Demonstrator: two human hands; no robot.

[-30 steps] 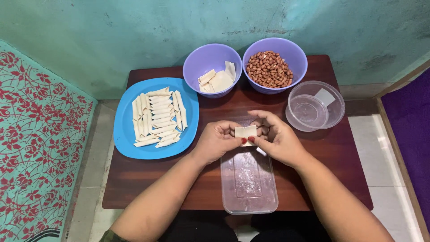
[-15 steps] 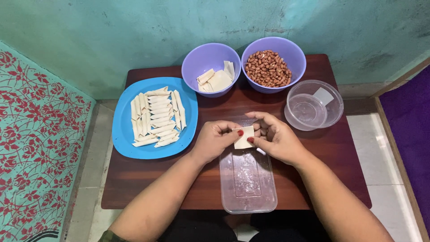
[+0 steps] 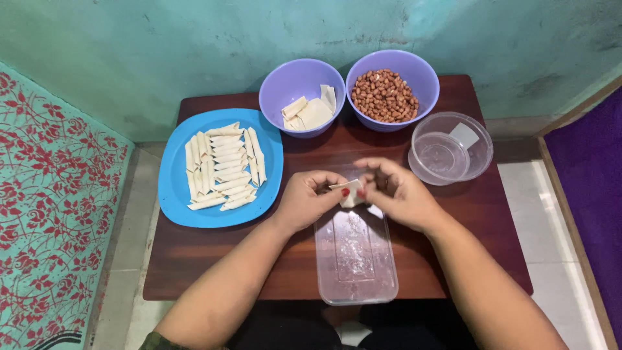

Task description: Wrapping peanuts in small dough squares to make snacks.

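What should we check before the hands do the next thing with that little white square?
1. Both hands on the wrapper: ok. The left hand and right hand pinch the small white wrapper between them.
2. Peanut inside the wrapper: cannot tell, fingers hide it.
3. Peanuts ready: ok, the right purple bowl is full.
4. Spare wrappers: ok, some lie in the left purple bowl.
5. Room on the blue plate: ok, bare rim around the rolls.
6. Clear lid under the hands: ok, flat on the table.

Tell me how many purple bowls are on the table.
2. One purple bowl holding pale wrapper pieces sits at the table's back centre; the other, with peanuts, stands right beside it.
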